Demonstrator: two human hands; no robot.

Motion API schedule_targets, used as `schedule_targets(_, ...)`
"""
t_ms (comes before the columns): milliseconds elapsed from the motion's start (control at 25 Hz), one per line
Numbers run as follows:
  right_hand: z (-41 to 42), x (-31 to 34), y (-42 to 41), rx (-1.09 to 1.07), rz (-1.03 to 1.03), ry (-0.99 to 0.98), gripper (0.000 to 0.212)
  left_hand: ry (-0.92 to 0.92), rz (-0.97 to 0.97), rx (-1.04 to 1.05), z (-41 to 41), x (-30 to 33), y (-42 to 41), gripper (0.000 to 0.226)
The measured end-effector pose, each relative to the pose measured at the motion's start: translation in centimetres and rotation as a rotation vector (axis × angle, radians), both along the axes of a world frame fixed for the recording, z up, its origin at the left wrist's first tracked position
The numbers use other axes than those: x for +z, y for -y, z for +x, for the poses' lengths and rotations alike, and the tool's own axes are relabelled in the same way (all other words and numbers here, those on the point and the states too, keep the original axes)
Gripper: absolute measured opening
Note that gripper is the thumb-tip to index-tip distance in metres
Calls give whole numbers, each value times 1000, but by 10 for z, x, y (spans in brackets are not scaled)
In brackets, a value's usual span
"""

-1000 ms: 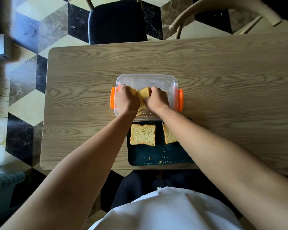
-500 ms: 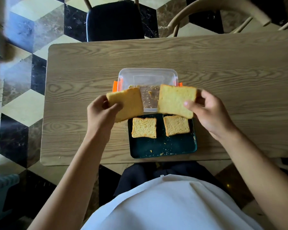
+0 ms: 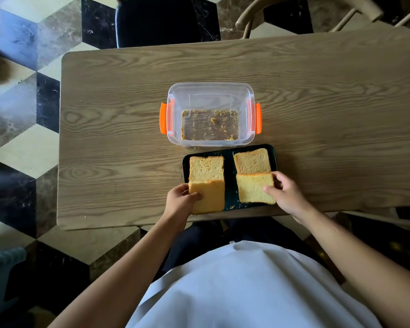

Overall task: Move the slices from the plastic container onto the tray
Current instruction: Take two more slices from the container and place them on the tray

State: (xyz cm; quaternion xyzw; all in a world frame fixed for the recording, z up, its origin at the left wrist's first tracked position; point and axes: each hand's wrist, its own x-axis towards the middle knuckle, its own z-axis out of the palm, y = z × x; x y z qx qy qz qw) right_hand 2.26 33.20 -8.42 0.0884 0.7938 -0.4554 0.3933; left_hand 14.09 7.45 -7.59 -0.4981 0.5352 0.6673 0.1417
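on the wooden table [image 3: 118, 129], the left hand [image 3: 179, 201] pinched the near-left slice [image 3: 207, 196] by its left edge, thumb on top, the slice lying at the near left of the dark tray [image 3: 230, 185] and touching the far-left slice [image 3: 206, 168] beyond it. the clear plastic container [image 3: 211, 91] with orange latches [image 3: 163, 118] stood just beyond the tray, holding only crumbs [image 3: 210, 125]. the far-right slice [image 3: 252, 160] lay flat on the tray, its near edge met by the near-right slice [image 3: 253, 188], which the right hand [image 3: 285, 196] gripped at its right edge, thumb on top.
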Motion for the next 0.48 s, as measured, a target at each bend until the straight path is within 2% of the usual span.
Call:
schedule_targets(120, -4, -11, 3, -7, 13, 25, 38, 24, 36, -18, -6, -9, -5, 27)
schedule_targets(280, -4, -16, 3, 16, 77, 14, 27, 60, 4, -14, -4, -17, -8, 26)
schedule_targets(480, 1, -14, 5, 95, 194, -91, 47, 91, -148, -108, -8, -12, -13, 14)
